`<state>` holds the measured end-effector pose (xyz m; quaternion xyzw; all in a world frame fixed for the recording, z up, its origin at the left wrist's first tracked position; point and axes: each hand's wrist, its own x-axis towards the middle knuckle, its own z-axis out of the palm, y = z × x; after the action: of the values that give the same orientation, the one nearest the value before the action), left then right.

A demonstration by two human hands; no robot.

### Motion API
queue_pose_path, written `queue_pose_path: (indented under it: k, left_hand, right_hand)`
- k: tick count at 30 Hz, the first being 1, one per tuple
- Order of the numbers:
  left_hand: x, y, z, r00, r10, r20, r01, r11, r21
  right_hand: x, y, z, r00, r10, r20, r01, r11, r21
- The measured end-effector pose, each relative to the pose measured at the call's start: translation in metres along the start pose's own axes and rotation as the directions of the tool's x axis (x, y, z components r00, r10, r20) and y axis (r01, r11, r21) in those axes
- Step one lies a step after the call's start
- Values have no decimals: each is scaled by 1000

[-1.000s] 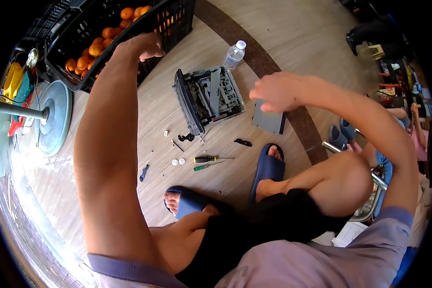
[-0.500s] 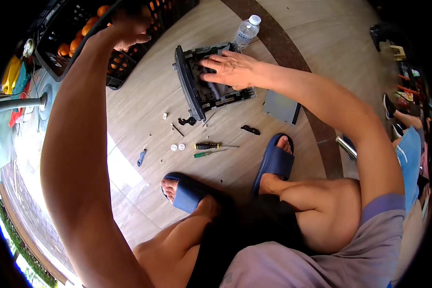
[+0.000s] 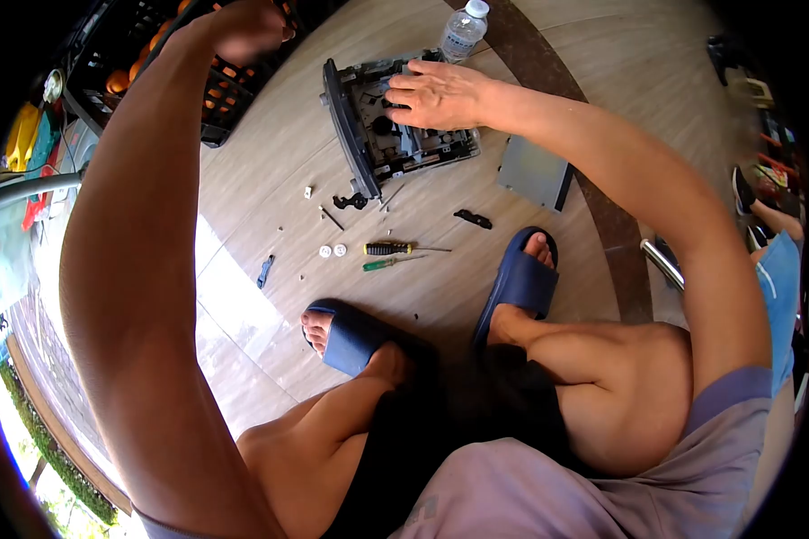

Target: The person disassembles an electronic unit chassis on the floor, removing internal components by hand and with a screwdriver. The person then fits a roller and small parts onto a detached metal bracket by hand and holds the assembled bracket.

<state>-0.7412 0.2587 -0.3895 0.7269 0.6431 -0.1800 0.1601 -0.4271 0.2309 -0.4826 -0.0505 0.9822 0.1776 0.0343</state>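
Note:
On the floor lies an opened electronic device (image 3: 368, 117) with a dark front panel, its metal frame and inner parts exposed. My right hand (image 3: 436, 96) is over its far right side, fingers spread and reaching across the inner parts. Whether the fingertips press on anything, I cannot tell. At the top left, my left hand (image 3: 245, 34) is raised in front of a black crate (image 3: 220, 112); it is blurred, and its fingers barely show. A flat metal cover plate (image 3: 532, 173) lies right of the device, and a water bottle (image 3: 464, 34) stands behind it.
Between the device and my feet lie a yellow-black screwdriver (image 3: 388, 249), a green screwdriver (image 3: 379, 265), white round parts (image 3: 333, 251), a black bracket (image 3: 473, 218) and small screws. Oranges (image 3: 117, 81) fill the crate. Another person's leg (image 3: 776, 218) shows at the right.
The view has tilted, so the floor things sit higher in the picture. My right hand has shifted slightly back and right over the device, baring more inner parts. My left hand is nearer the top edge.

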Motion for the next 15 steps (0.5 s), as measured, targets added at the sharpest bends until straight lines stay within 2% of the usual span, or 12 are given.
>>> queue_pose_path:
  k: [1, 3, 5, 6, 8, 11, 14, 15]
  left_hand:
    - [6, -7, 7, 1000, -6, 8, 6, 1000, -2]
    - [24, -37, 38, 975, -192, 108, 212, 950, -230]
    - [-17, -1, -2, 977, -166, 133, 196, 947, -257]
    - [-23, 3, -10, 982, -147, 115, 171, 957, -236]
    - [-28, 0, -6, 987, -127, 102, 147, 964, -220]
    - [-33, -1, -3, 988, -116, 99, 134, 969, -209]
    - [-37, 0, -4, 991, -94, 92, 111, 975, -193]
    - [-39, 0, -5, 991, -92, 93, 109, 975, -194]
  right_hand:
    - [0, -1, -1, 1000, -5, -5, 5, 1000, 7]
    - [0, -5, 2, 999, 16, -31, -17, 999, -33]
    - [-1, -6, -3, 1000, 17, -1, -17, 998, -65]
    - [-2, -6, -5, 999, 1, -35, -3, 998, -61]
    - [-2, -5, -7, 997, -22, -76, 18, 998, -58]
    - [0, -5, -12, 999, 5, -43, -6, 999, -32]
    - [4, -7, -23, 999, 32, 43, -34, 998, 52]
    - [5, -8, -29, 991, 59, 117, -67, 996, 62]
